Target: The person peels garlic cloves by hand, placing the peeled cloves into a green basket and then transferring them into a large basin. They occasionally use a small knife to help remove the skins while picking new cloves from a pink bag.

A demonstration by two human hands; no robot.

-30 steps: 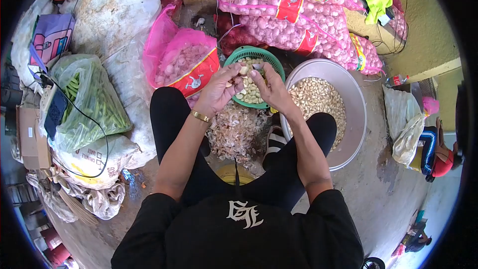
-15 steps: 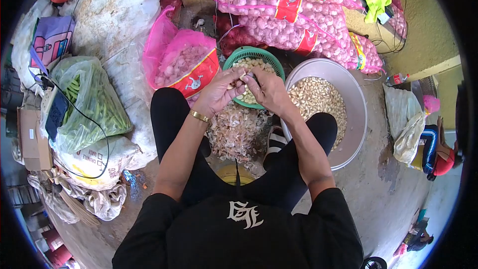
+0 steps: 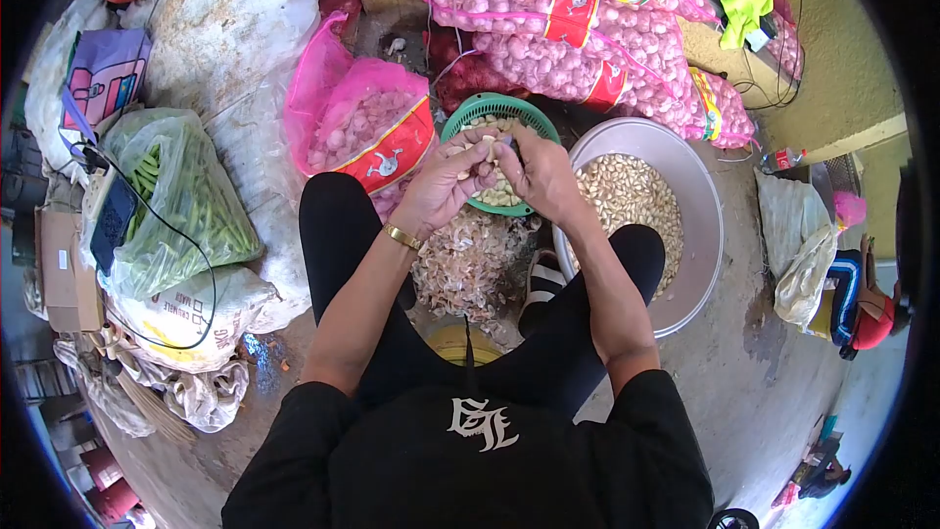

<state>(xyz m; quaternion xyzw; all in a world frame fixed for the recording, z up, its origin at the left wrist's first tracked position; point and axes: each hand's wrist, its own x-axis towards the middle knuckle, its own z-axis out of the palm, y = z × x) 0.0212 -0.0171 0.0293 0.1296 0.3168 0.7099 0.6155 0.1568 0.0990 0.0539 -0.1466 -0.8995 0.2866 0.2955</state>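
My left hand is closed, pinching a pale garlic clove between thumb and fingertips. Close against it, my right hand has its fingers curled at the clove; a small dark bluish bit shows in its grip, too little to name. Both hands are over the near part of a green plastic basket that holds peeled cloves. Below them on the floor lies a heap of papery garlic skins. To the right, a wide pale basin contains many unpeeled-looking cloves.
An open pink mesh sack of garlic leans at the left, near my knee. More full garlic sacks are piled behind the basket. Further left are a plastic bag of green vegetables and a large white sack. A person is at the far right.
My hands have shifted slightly, and my right fingers have turned at the clove, which now shows more clearly at the left fingertips. The whole view has moved a little.
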